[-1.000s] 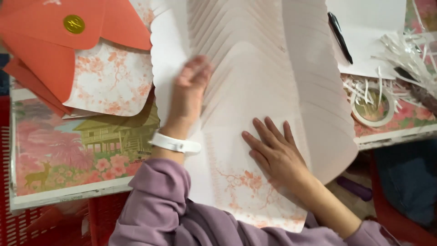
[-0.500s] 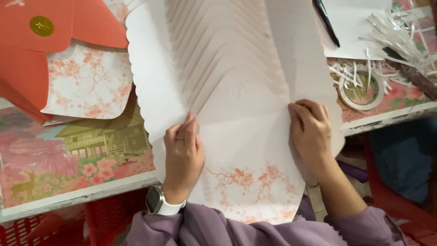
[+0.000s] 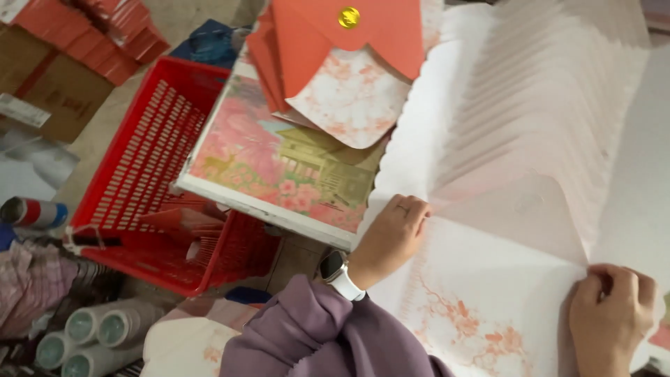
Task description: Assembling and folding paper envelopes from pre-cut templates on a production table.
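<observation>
A fanned stack of white paper envelope sheets (image 3: 530, 126) with pale orange blossom print lies across the table. My left hand (image 3: 391, 234) grips the left edge of the nearest sheet, thumb under it; a white-strapped watch (image 3: 338, 274) sits on that wrist. My right hand (image 3: 611, 314) pinches the same sheet at its right edge near the lower right corner. Folded red envelopes (image 3: 328, 42) with a gold round seal lie at the top, over a blossom-printed flap.
The table (image 3: 279, 164) has a colourful printed top with a pavilion and flowers. A red plastic basket (image 3: 146, 174) stands on the floor to the left. Cardboard boxes (image 3: 63, 91) and rolls (image 3: 91, 331) lie on the floor further left.
The camera view has swung left and down, bringing the basket and floor into sight. Both hands have moved apart to the outer edges of the front sheet and closed on it.
</observation>
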